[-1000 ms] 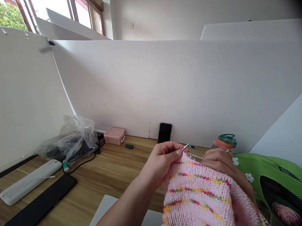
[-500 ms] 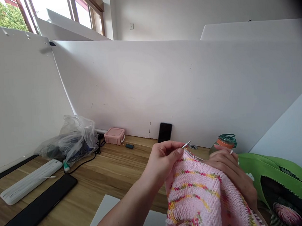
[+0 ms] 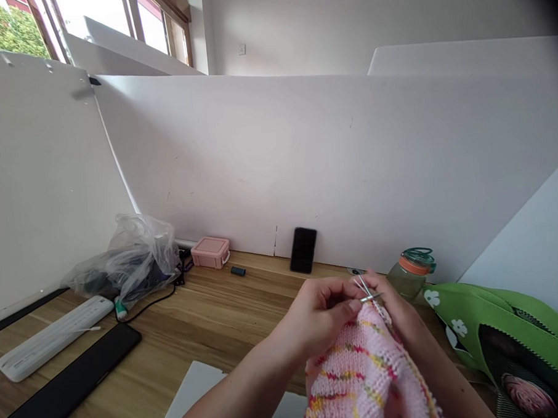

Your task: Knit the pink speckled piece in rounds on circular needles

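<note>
A pink knitted piece (image 3: pixel 348 372) with yellow, red and green stripes hangs below my hands. My left hand (image 3: pixel 323 309) is closed, thumb and fingers pinching the work's top edge and one knitting needle there. Close against it on the right, my right hand (image 3: pixel 394 305) is closed around the other end of the work. Silver knitting needles (image 3: pixel 366 289) cross between the fingertips of both hands. The yarn strand is too fine to make out, and the right fingertips are partly hidden.
Behind my hands a black phone (image 3: pixel 303 250) leans on the white partition. A bottle (image 3: pixel 409 271) and a green bag (image 3: pixel 506 322) with a yarn ball (image 3: pixel 530 395) are at right. A pink box (image 3: pixel 210 253), plastic bag (image 3: pixel 142 258) and power strip (image 3: pixel 56 337) lie left.
My right hand has moved left, close to my left hand. Both hands are slightly lower. The needles now cross between them, and the knitted piece hangs lower and more bunched.
</note>
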Motion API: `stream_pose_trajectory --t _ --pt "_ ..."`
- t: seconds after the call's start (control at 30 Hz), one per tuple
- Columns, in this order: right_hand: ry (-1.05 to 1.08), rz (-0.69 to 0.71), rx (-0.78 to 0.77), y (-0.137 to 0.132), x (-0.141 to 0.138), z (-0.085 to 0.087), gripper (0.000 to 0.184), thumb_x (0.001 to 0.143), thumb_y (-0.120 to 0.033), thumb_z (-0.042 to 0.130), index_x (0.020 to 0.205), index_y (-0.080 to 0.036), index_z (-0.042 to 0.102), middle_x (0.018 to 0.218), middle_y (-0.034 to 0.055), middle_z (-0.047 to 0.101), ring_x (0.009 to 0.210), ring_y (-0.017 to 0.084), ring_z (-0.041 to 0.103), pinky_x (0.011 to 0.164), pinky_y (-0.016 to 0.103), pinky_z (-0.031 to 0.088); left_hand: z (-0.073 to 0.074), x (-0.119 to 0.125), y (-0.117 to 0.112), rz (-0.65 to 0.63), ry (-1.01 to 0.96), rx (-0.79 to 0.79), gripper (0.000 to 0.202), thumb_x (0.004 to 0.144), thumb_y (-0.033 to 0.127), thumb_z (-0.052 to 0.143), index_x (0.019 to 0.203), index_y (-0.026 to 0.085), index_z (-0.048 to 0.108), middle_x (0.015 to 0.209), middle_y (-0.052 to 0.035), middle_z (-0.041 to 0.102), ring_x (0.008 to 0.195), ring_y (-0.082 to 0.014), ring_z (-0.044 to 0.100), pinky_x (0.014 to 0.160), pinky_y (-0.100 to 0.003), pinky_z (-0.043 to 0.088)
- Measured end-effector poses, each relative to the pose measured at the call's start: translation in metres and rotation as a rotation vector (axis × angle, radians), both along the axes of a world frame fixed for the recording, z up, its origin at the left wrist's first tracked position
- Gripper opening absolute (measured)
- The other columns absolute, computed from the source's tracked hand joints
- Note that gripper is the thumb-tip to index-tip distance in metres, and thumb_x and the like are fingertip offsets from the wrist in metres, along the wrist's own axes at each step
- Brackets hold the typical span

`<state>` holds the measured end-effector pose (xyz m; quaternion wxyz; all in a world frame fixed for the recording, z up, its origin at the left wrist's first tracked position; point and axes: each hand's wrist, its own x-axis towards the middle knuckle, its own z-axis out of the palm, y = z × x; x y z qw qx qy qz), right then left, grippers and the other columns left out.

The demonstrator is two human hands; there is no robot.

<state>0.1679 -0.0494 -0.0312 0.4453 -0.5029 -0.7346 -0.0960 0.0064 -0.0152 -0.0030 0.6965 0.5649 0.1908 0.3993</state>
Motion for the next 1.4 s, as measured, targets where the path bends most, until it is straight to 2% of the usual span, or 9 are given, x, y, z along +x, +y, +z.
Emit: stream_pose_trajectory --t 0.1,0.2,0.33,0.57,0.7,1.0,1.17,1.3,1.4 --pt "-0.041 0.04 0.031 -0.004 -0.003 0.004 0.047 0.094 -0.04 0.038 0.135 -0.017 0.044 0.126 0.0152 0.056 0.117 0.03 0.054 0.094 0.047 0.046 0.002 -0.002 0.0 -0.037 0.043 0.023 0.023 0.075 0.033 0.07 0.079 0.011 0.064 0.07 -0.0011 0.054 0.064 -0.0096 0.045 0.062 -0.023 0.034" --pt "-0.12 0.012 0.289 -0.009 -0.002 0.009 0.033 0.094 -0.035 0.042 0.118 -0.02 0.059 0.095 0.0082 0.064 0.091 0.025 0.059 0.1 0.052 0.038 0.006 -0.006 0.002 0.094 0.005 0.017 0.023 0.075 0.032 0.069 0.087 0.013 0.064 0.071 -0.0001 0.054 0.063 -0.0094 0.044 0.061 -0.022 0.034" --pt "-0.117 0.078 0.288 -0.01 0.0 0.011 0.03 0.094 -0.014 0.042 0.11 -0.026 0.064 0.08 0.0015 0.064 0.077 0.019 0.058 0.101 0.048 0.036 0.01 -0.011 0.007 0.27 -0.053 0.0 0.024 0.074 0.029 0.071 0.092 0.014 0.065 0.073 0.0 0.056 0.065 -0.0095 0.045 0.061 -0.021 0.034" --pt "-0.095 0.133 0.303 -0.003 -0.006 0.01 0.022 0.095 -0.022 0.047 0.109 -0.027 0.063 0.092 0.005 0.068 0.097 0.025 0.061 0.106 0.056 0.03 0.009 -0.015 0.011 0.083 -0.18 -0.247 0.024 0.065 0.028 0.08 0.078 0.012 0.069 0.069 -0.0005 0.059 0.06 -0.0075 0.048 0.06 -0.021 0.036" --pt "-0.032 0.027 0.254 -0.006 -0.002 0.008 0.029 0.099 -0.022 0.034 0.11 -0.025 0.06 0.099 0.0065 0.066 0.096 0.023 0.06 0.108 0.057 0.027 0.008 -0.012 0.008 0.098 -0.07 -0.162 0.027 0.066 0.033 0.08 0.081 0.011 0.074 0.072 -0.0039 0.065 0.065 -0.0095 0.052 0.064 -0.022 0.038" --pt "-0.159 0.059 0.239 -0.006 0.001 0.009 0.045 0.094 -0.017 0.045 0.138 -0.024 0.049 0.093 0.0042 0.065 0.091 0.02 0.061 0.109 0.05 0.033 0.007 -0.013 0.008 0.111 0.033 -0.001 0.024 0.072 0.034 0.075 0.08 0.012 0.076 0.073 -0.0048 0.067 0.067 -0.0108 0.053 0.065 -0.022 0.039" --pt "-0.114 0.066 0.346 -0.002 -0.003 0.007 0.032 0.091 -0.021 0.052 0.122 -0.024 0.059 0.082 0.0022 0.065 0.08 0.02 0.061 0.102 0.049 0.04 0.008 -0.014 0.007 0.115 0.05 0.025 0.025 0.072 0.036 0.075 0.073 0.011 0.072 0.064 -0.0017 0.059 0.059 -0.0081 0.046 0.056 -0.021 0.031" --pt "-0.026 0.047 0.41 -0.002 -0.006 0.007 0.009 0.088 -0.018 0.05 0.088 -0.024 0.058 0.074 0.0009 0.063 0.075 0.019 0.059 0.101 0.052 0.039 0.012 -0.015 0.004 0.155 0.059 0.022 0.035 0.068 0.044 0.078 0.076 0.011 0.072 0.063 -0.0018 0.058 0.058 -0.0088 0.045 0.055 -0.022 0.031" --pt "-0.089 0.1 0.369 -0.005 -0.011 0.008 0.022 0.088 -0.013 0.047 0.069 -0.023 0.049 0.07 -0.0006 0.059 0.076 0.017 0.057 0.103 0.054 0.038 0.011 -0.017 0.005 0.102 0.078 0.023 0.036 0.064 0.043 0.081 0.063 0.011 0.065 0.054 0.0026 0.049 0.052 -0.0057 0.037 0.05 -0.021 0.024"
